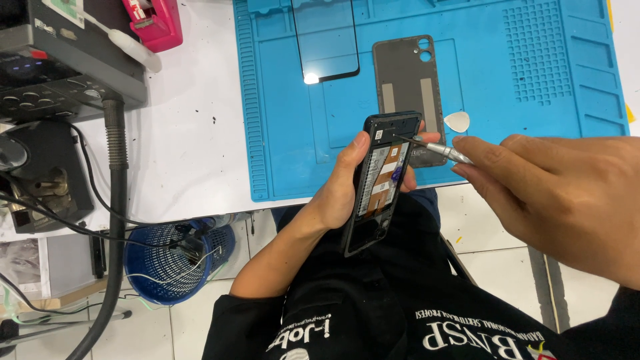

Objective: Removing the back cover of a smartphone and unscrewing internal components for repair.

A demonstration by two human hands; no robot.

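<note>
My left hand (343, 190) grips an opened smartphone (380, 180) with its back cover off, inner parts facing up, held over the table's front edge. My right hand (560, 193) holds a thin silver screwdriver (437, 149); its tip touches the upper part of the phone's inside. A grey phone back cover (400, 73) lies on the blue work mat (280, 133) just beyond the phone. A black-rimmed glass screen panel (327, 40) lies on the mat to its left. A white plectrum-shaped pick (457, 121) rests beside the cover.
A black station with knobs (60, 73) and a thick hose (115, 153) stand at the left. A pink tape dispenser (155, 21) sits at the top. Below the table is a blue mesh bin (175, 261). Cables run across the left side.
</note>
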